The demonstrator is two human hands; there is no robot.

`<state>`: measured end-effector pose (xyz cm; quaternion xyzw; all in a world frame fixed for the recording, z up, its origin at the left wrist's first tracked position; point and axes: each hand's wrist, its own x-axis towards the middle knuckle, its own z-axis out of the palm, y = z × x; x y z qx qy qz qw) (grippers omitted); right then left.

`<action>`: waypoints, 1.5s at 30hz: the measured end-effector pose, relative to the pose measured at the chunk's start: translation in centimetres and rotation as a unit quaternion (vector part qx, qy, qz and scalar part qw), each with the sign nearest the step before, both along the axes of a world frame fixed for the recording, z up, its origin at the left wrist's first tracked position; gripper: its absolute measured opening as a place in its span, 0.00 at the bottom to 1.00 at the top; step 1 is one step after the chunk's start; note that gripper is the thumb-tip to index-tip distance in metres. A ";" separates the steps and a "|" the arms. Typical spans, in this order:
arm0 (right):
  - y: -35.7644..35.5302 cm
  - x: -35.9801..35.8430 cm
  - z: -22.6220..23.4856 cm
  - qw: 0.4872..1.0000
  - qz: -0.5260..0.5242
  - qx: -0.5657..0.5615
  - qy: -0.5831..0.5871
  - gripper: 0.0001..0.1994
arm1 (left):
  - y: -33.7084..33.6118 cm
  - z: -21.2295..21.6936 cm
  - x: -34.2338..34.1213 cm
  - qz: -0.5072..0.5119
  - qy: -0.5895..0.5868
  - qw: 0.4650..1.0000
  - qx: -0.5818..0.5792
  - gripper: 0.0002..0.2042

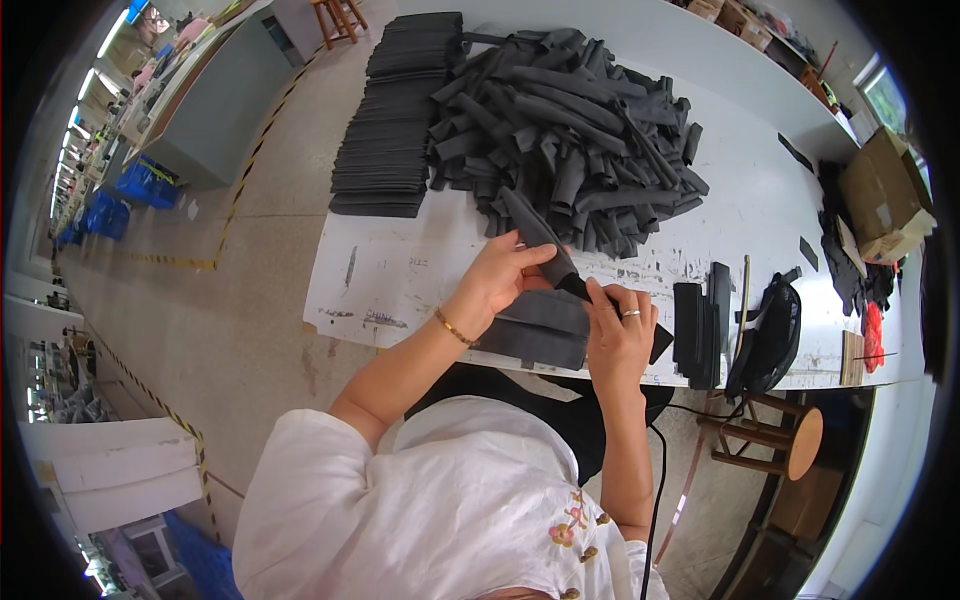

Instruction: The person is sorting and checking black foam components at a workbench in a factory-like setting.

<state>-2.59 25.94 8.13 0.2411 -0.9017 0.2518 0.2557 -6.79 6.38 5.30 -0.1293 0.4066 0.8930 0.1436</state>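
A dark grey fabric strip (537,228), partly folded over like a sleeve, is stretched slantwise between both hands above the table's near edge. My left hand (500,275) pinches its middle between thumb and fingers. My right hand (618,328), with a ring on one finger, is closed round its lower end, where a blacker part shows on both sides of the fingers. Whether that blacker part is a separate piece I cannot tell. Under the hands, flat dark grey strips (530,328) lie at the table edge. Beyond them rises a heap of loose, curled grey strips (585,125).
Left of the heap stands a tall neat stack of flat strips (390,130). On the right of the white table (365,265) lie black strips (700,325), a thin rod (744,290) and a black bag (775,330). A wooden stool (803,443) and a cable (662,480) are below.
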 end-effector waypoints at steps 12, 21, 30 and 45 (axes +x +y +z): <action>-1.9 0.2 -0.5 0.995 -0.081 0.038 0.044 0.20 | 2.6 2.1 2.2 0.136 0.111 0.979 -0.101 0.26; -5.0 0.6 -0.9 0.977 -0.005 -0.210 -0.030 0.24 | 2.7 2.1 2.3 0.048 0.140 0.986 0.076 0.18; -3.3 1.3 -2.6 0.985 0.070 -0.133 -0.080 0.16 | 3.3 1.8 2.5 0.046 0.192 0.978 0.073 0.17; -4.4 0.6 -1.6 0.977 0.130 -0.126 -0.110 0.14 | 2.8 2.5 2.3 0.103 0.105 0.989 0.032 0.11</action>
